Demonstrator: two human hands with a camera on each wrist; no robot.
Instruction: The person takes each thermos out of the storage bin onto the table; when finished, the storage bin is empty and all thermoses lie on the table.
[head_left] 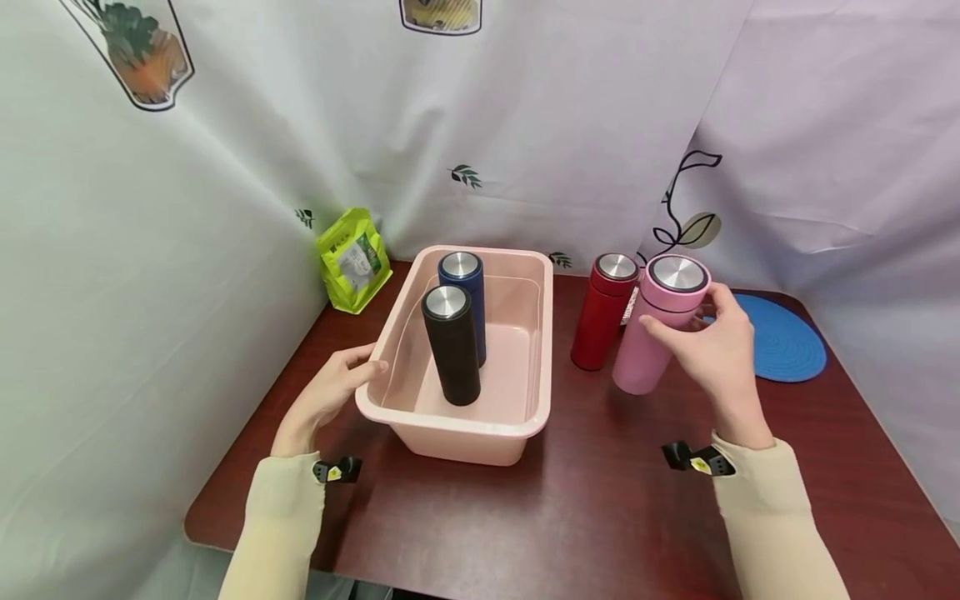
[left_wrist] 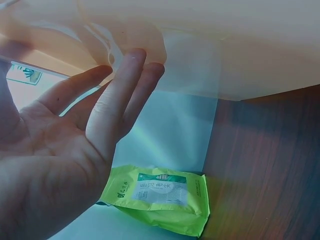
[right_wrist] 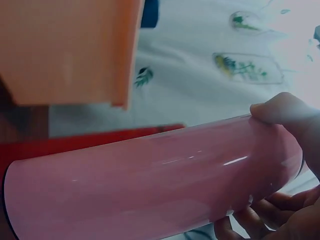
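My right hand [head_left: 716,350] grips a pink thermos [head_left: 651,346] with a silver lid, thumb on one side and fingers round the other. Its base shows just over the table, beside a red thermos [head_left: 597,321]. Along the right wrist view the pink thermos [right_wrist: 150,185] lies large and close. My left hand [head_left: 327,394] holds the left rim of a pale pink plastic tub [head_left: 450,425], thumb over the edge and fingers outside. Inside the tub stand a black thermos [head_left: 453,354] and, behind it, a blue thermos [head_left: 474,304].
A green-yellow packet [head_left: 352,262] stands at the back left against the cloth wall. On the right lies a round blue mat [head_left: 787,342], partly behind my right hand. The dark red table [head_left: 600,517] meets hanging white cloth at its back and sides.
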